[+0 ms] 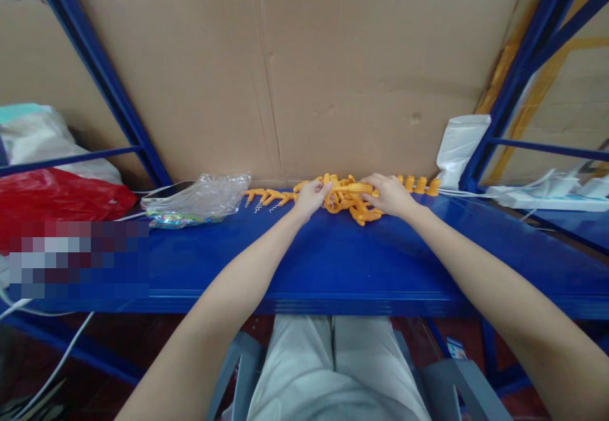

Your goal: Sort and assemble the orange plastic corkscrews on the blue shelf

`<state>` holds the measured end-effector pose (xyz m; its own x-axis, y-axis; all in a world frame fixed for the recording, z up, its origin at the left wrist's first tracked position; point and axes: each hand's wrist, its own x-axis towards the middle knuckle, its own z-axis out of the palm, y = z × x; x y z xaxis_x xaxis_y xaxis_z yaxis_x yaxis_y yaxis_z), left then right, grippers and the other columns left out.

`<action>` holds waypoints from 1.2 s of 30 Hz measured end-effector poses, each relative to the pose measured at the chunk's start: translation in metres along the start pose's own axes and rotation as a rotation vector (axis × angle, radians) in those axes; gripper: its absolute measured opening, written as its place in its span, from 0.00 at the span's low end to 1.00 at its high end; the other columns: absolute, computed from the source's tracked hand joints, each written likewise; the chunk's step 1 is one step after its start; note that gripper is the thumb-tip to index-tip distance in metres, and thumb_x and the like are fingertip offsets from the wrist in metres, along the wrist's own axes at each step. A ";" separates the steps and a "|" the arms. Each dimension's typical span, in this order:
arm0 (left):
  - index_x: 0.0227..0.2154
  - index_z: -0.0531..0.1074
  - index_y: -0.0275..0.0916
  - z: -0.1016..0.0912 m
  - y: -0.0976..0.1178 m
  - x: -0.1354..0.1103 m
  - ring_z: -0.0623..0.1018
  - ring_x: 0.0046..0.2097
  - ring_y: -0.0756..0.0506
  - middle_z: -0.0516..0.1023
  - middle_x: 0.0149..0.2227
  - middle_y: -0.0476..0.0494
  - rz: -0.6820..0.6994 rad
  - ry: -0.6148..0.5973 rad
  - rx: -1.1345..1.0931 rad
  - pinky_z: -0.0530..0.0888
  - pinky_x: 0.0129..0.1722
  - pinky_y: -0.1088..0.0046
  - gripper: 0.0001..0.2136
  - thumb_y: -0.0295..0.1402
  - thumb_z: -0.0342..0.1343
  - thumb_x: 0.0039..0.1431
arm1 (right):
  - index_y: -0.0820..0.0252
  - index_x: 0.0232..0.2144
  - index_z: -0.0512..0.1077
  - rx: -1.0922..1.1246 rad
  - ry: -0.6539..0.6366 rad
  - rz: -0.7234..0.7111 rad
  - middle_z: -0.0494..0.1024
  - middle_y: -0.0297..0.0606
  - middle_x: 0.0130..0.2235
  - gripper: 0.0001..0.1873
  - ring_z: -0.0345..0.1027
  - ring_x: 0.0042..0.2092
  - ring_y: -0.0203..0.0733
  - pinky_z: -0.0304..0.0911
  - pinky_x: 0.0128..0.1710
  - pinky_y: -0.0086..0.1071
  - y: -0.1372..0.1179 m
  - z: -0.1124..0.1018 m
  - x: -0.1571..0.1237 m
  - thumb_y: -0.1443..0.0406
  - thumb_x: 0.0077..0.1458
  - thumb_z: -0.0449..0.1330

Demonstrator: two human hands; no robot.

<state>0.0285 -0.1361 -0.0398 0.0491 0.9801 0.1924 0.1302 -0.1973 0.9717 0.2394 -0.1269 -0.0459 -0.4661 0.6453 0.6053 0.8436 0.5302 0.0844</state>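
Observation:
A heap of orange plastic corkscrew parts (349, 204) lies at the back of the blue shelf (333, 262), against the cardboard wall. My left hand (310, 198) is curled at the heap's left side, fingertips pinching an orange piece. My right hand (390, 194) is closed on an orange handle piece (358, 187) held across the top of the heap. More orange corkscrews with metal spirals (266, 198) lie in a row to the left. Several orange caps (421, 184) stand to the right.
A crumpled clear plastic bag (200, 199) lies left of the parts. A red bag (52, 199) and white bags sit at far left. A white bag (459, 145) leans on the blue upright at right, with a white power strip (547, 200) and cables beyond.

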 end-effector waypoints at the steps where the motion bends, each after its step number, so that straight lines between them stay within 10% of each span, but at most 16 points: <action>1: 0.23 0.65 0.35 0.000 0.000 0.000 0.72 0.19 0.54 0.72 0.19 0.52 -0.001 -0.004 0.004 0.66 0.21 0.81 0.13 0.26 0.50 0.64 | 0.62 0.47 0.72 -0.007 0.000 0.001 0.78 0.48 0.45 0.17 0.72 0.46 0.52 0.63 0.43 0.42 0.000 0.000 0.000 0.62 0.57 0.55; 23: 0.23 0.70 0.34 -0.007 0.003 0.000 0.74 0.20 0.53 0.76 0.19 0.48 -0.074 -0.013 -0.066 0.65 0.19 0.81 0.13 0.32 0.53 0.63 | 0.61 0.48 0.71 -0.069 0.057 -0.058 0.77 0.50 0.44 0.17 0.69 0.47 0.53 0.58 0.45 0.43 -0.005 -0.005 0.000 0.63 0.58 0.53; 36: 0.26 0.69 0.34 -0.006 -0.002 0.003 0.76 0.22 0.53 0.75 0.19 0.50 -0.078 0.018 -0.043 0.68 0.23 0.81 0.08 0.28 0.54 0.62 | 0.58 0.42 0.71 0.837 -0.205 0.318 0.80 0.44 0.38 0.18 0.75 0.39 0.44 0.71 0.37 0.38 0.013 0.014 0.003 0.54 0.63 0.48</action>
<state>0.0221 -0.1325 -0.0402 0.0228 0.9927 0.1183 0.0904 -0.1199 0.9887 0.2453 -0.1105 -0.0539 -0.3507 0.8715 0.3427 0.5089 0.4846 -0.7115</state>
